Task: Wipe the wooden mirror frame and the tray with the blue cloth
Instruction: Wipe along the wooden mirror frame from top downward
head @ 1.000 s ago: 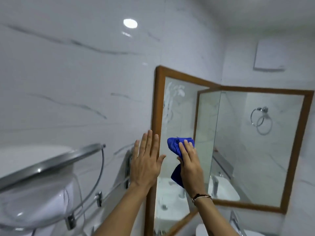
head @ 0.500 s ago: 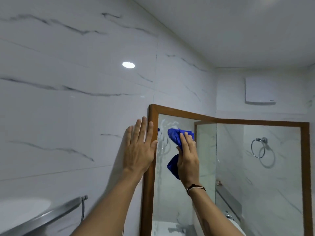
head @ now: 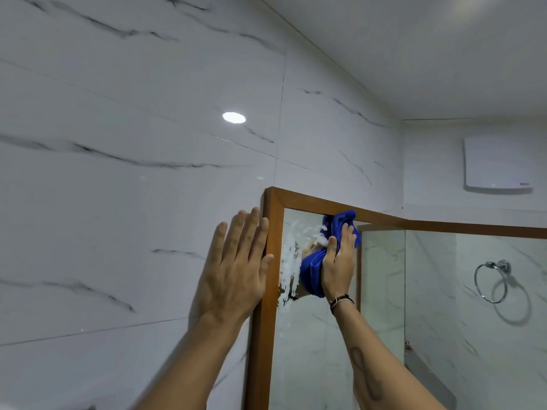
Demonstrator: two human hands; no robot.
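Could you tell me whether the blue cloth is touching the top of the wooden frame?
Touching: the head view shows the blue cloth, gripped in the right hand, overlapping the wooden frame's top rail.

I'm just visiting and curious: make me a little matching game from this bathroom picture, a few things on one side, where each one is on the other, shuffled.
Things:
1. blue cloth
2. left hand
3. towel ring
4. white foam smears

Places:
A. flat on the white wall tile, fingertips against the frame's left edge
B. on the glass just inside the frame's left side
C. seen on the right in the mirror
D. bunched in the right hand, reaching up to the top of the wooden mirror frame

Pairs: 1-D, 2-A, 3-C, 4-B
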